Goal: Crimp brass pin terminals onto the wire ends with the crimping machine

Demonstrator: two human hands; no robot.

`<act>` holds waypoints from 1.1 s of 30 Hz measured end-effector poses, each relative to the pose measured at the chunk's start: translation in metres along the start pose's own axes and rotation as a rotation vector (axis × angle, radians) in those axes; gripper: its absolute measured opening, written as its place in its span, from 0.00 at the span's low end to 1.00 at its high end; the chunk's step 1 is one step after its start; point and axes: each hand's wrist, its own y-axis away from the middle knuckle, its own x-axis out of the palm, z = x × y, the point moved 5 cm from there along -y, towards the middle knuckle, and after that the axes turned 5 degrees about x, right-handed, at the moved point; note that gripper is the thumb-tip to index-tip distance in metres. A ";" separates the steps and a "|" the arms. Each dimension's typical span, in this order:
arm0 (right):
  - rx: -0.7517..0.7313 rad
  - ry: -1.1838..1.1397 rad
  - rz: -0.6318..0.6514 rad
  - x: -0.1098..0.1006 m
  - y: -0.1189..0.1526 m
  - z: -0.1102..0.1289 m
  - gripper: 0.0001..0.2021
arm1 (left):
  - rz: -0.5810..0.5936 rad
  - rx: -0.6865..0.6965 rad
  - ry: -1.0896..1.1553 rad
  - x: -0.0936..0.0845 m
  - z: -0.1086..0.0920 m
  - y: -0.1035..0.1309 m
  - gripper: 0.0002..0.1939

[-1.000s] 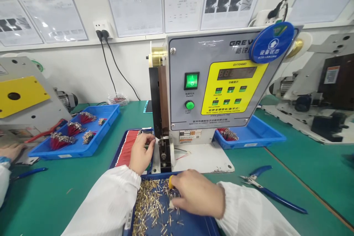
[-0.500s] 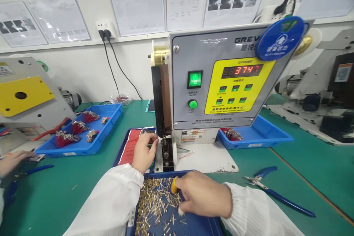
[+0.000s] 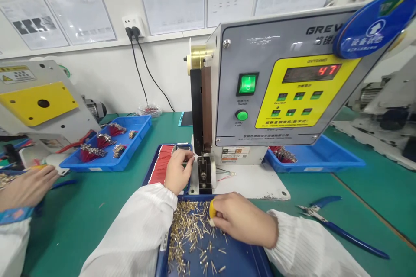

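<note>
My left hand [image 3: 178, 171] is closed in a pinch right beside the crimping head [image 3: 204, 175] of a grey machine [image 3: 253, 52]; whatever its fingertips hold is too small to make out. Under that wrist lies a tray of red wires [image 3: 161, 164]. My right hand [image 3: 242, 218], with a yellow finger cot [image 3: 212, 209] on the index finger and a pale one on the thumb, is over a dark blue tray [image 3: 242, 259]. Its thumb and index finger are drawn together, and anything between them is hidden. Loose gold metal pins [image 3: 188, 229] are scattered across that tray.
Blue-handled cutters [image 3: 344, 229] lie on the green table at right. A blue bin [image 3: 325, 158] stands behind the machine, another blue bin [image 3: 130, 156] with wire bundles at left. A co-worker's hand [image 3: 29, 186] is at the far left, beside a second machine [image 3: 39, 99].
My right thumb has closed up toward the index finger over the pins. The left hand keeps its place at the crimping head. The camera view has shifted, and more of the co-worker's arm shows.
</note>
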 end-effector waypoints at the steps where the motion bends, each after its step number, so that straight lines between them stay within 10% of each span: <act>1: -0.002 -0.003 -0.014 -0.001 0.000 -0.001 0.07 | 0.001 0.002 -0.001 0.000 0.000 0.000 0.02; 21: 0.083 0.127 0.029 0.006 -0.005 -0.006 0.05 | 0.030 -0.022 0.001 0.002 0.000 0.000 0.03; 33: 0.029 -0.122 -0.211 -0.007 -0.005 -0.013 0.06 | 0.033 -0.022 0.018 0.002 0.002 0.001 0.02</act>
